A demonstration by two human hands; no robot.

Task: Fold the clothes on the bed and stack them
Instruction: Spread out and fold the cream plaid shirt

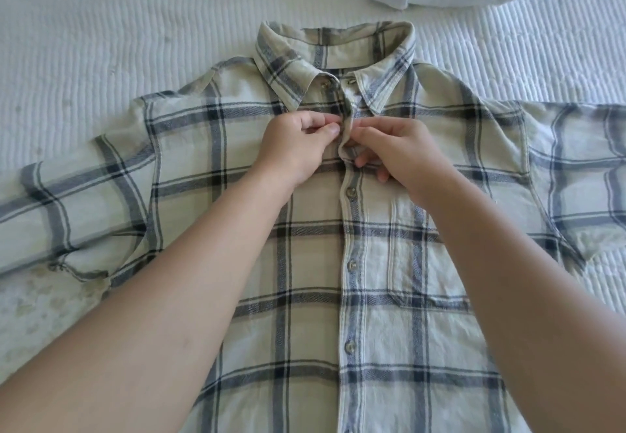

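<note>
— Where's the work at?
— Plaid shirt (pixel 305 263) flat on the bed (pixel 101 43); my left hand (pixel 298 144) and right hand (pixel 396 154) pinch its placket. Nothing folded; 2 garments wait far.

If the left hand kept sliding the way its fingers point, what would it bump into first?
The left hand points across the plaid shirt toward the button strip, which it already pinches. Just past that strip it would probably meet the right hand, whose fingertips sit right opposite.
</note>
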